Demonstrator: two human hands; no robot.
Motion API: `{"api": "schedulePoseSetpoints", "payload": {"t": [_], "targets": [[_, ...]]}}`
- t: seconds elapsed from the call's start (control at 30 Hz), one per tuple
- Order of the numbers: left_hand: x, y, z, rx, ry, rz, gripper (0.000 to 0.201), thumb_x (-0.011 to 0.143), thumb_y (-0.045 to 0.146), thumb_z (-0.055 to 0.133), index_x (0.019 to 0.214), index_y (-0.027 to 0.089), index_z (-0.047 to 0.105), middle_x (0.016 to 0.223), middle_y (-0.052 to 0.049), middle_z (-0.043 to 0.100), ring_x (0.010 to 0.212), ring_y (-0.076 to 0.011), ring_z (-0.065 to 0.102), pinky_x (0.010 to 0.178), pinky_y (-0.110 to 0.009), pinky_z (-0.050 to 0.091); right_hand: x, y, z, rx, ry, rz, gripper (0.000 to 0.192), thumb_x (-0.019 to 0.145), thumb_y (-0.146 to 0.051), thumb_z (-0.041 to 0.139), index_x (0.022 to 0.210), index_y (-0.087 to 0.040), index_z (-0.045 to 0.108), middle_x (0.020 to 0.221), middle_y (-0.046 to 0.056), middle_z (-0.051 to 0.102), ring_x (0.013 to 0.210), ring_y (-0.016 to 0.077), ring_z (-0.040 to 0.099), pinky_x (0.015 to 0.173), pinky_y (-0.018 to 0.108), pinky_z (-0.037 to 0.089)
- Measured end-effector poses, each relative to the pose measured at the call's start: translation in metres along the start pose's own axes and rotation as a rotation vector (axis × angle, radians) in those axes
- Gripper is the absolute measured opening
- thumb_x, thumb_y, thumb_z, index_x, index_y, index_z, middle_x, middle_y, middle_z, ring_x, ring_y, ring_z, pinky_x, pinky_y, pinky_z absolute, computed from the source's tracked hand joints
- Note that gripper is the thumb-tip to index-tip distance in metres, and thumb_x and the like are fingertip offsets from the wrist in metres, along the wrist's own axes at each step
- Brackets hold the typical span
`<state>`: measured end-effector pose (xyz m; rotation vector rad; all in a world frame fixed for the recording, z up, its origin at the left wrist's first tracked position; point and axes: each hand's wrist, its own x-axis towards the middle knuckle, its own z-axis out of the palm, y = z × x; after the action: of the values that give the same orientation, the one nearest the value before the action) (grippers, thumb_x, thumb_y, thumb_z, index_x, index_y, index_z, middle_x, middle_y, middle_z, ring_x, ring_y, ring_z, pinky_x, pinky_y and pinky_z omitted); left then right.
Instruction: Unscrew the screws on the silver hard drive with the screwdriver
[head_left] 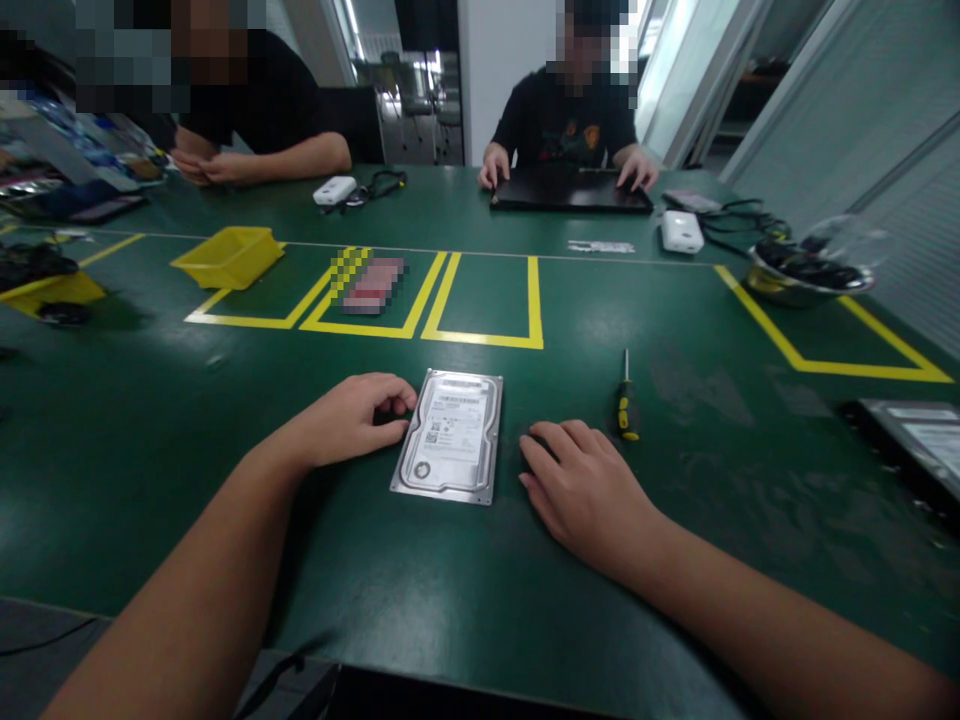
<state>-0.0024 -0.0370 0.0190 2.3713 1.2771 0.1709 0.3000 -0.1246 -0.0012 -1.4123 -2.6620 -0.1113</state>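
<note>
A silver hard disk drive (450,435) with a white printed label lies flat on the green table between my hands. On its left side is my left hand (367,415), the thumb and curled fingers apart, fingertips at the drive's edge; whether they touch it I cannot tell. My right hand (574,470) rests palm down on the table, a little to the right of the drive and not touching it. Its fingers are loosely bent and hold nothing. Just beyond that hand lies a black and yellow screwdriver (628,405), its shaft pointing away from me.
Yellow tape frames mark the green table (247,390). A yellow tray (229,258) and a blurred-out reddish item (373,285) lie at the frames. Farther right stand a metal bowl (806,280) and another drive (915,440). Across the table, a person's hands touch a black laptop (571,190).
</note>
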Motion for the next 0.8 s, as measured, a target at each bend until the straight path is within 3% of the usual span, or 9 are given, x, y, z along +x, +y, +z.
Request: {"api": "schedulePoseSetpoints", "payload": {"t": [0.27,0.53,0.8], "targets": [[0.005,-0.003,0.001,-0.006,-0.01,-0.004,0.024,0.088,0.036,0.051,0.086,0.017,0.066,0.085,-0.003,0.064,0.076,-0.0171,0.057,0.071,-0.029,0.043,-0.001,0.0,-0.002,-0.004,-0.016,0.007,0.032,0.099,-0.031,0.043,0.121,-0.015,0.062,0.126,0.012,0.061,0.106,0.029,0.053,0.084,0.043,0.044],[-0.006,-0.011,-0.007,-0.065,-0.123,-0.016,0.038,0.079,0.042,0.068,0.11,0.021,0.063,0.108,-0.004,0.062,0.1,-0.0219,0.057,0.086,-0.033,0.047,-0.001,-0.001,-0.003,-0.006,-0.021,0.007,0.032,0.099,-0.031,0.044,0.121,-0.015,0.062,0.126,0.012,0.061,0.107,0.0286,0.053,0.085,0.042,0.043],[0.002,-0.004,-0.005,-0.04,-0.076,0.019,0.023,0.085,0.039,0.058,0.088,0.018,0.067,0.089,-0.003,0.065,0.084,-0.0199,0.059,0.078,-0.032,0.044,0.001,-0.001,-0.002,-0.012,-0.02,-0.003,0.031,0.098,-0.03,0.045,0.12,-0.015,0.062,0.125,0.012,0.061,0.106,0.0285,0.053,0.084,0.042,0.043]]}}
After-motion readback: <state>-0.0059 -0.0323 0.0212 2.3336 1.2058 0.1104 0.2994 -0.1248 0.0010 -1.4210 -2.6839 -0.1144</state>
